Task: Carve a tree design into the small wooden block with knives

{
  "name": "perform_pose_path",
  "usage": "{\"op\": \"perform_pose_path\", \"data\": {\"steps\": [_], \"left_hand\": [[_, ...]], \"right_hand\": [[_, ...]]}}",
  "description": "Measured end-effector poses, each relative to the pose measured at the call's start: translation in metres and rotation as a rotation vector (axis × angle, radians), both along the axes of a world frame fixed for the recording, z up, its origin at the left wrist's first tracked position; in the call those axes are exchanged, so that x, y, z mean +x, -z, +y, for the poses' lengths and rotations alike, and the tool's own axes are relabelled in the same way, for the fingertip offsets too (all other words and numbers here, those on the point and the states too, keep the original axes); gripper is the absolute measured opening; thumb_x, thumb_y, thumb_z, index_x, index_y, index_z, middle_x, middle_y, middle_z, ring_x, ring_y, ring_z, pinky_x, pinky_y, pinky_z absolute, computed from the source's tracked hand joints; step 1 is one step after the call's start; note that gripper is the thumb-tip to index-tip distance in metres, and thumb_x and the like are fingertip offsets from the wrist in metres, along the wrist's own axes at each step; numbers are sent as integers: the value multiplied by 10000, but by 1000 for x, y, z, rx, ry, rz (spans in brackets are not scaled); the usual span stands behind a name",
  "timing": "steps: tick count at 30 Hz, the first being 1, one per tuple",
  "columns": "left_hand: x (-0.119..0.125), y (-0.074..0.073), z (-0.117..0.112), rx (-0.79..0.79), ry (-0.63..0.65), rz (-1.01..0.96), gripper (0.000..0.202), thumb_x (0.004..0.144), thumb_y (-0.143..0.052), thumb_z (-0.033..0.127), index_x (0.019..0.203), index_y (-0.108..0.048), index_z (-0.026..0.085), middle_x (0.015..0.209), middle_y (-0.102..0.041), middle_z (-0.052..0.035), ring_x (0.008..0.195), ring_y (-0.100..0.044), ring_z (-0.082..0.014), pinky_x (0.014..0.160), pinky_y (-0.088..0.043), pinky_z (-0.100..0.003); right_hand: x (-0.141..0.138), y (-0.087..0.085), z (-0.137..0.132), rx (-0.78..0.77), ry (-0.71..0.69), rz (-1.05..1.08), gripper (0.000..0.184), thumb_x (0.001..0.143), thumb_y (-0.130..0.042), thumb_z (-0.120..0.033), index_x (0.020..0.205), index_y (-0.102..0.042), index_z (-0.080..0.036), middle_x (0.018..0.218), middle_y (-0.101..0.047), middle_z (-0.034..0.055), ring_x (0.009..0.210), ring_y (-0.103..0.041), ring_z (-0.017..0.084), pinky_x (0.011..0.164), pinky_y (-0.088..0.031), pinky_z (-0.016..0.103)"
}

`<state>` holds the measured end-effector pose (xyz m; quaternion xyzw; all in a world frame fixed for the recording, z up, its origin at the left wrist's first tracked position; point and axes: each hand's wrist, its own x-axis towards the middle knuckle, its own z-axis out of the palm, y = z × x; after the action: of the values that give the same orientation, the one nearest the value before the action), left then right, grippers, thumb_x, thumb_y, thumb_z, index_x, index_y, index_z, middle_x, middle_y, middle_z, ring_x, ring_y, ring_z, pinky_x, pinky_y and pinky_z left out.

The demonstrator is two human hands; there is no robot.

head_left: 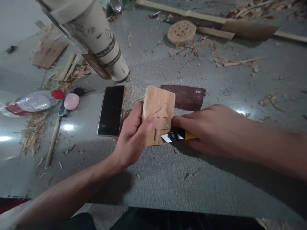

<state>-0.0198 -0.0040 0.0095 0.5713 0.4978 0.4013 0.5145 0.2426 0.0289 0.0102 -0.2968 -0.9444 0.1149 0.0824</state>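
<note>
My left hand (134, 137) grips a small wooden block (159, 99) by its left side, the thumb lying across its face. Lines and shapes are cut into the lower half of the block. In my right hand (206, 126) is a yellow utility knife (190, 135), its blade pointing left at the block's lower right edge. Whether the blade touches the wood I cannot tell. Behind the block lies a dark brown strip of sandpaper (190, 96). A phone (111, 110) with a black screen is just left of my left hand.
A large patterned tumbler (96, 38) stands at the back left. Farther left lie a plastic bottle (35, 102), a pink oval item (71, 101) and a thin stick (53, 142). A carved octagonal wooden piece (181, 33) and long wood strips (216, 32) lie behind, among scattered shavings.
</note>
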Motion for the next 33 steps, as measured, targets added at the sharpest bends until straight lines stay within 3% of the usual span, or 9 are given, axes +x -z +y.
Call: {"op": "perform_pose_path", "data": {"steps": [15, 33], "left_hand": [[0, -2, -1, -27, -12, 13, 304, 1131, -674, 402, 1375, -796, 267, 1232, -811, -73, 1136, -740, -299, 1005, -669, -447], [0, -3, 0, -25, -20, 40, 316, 1122, -681, 425, 1362, -780, 245, 1196, -792, -75, 1113, -729, -306, 968, -653, -430]], "right_hand": [[-1, -3, 1, -58, 10, -52, 132, 932, -706, -220, 1053, -658, -241, 759, -770, 3, 555, -631, 210, 571, -191, 360], [-3, -5, 2, -69, 22, -61, 95, 966, -711, -244, 1049, -663, -239, 756, -768, 0, 556, -633, 202, 574, -191, 355]]}}
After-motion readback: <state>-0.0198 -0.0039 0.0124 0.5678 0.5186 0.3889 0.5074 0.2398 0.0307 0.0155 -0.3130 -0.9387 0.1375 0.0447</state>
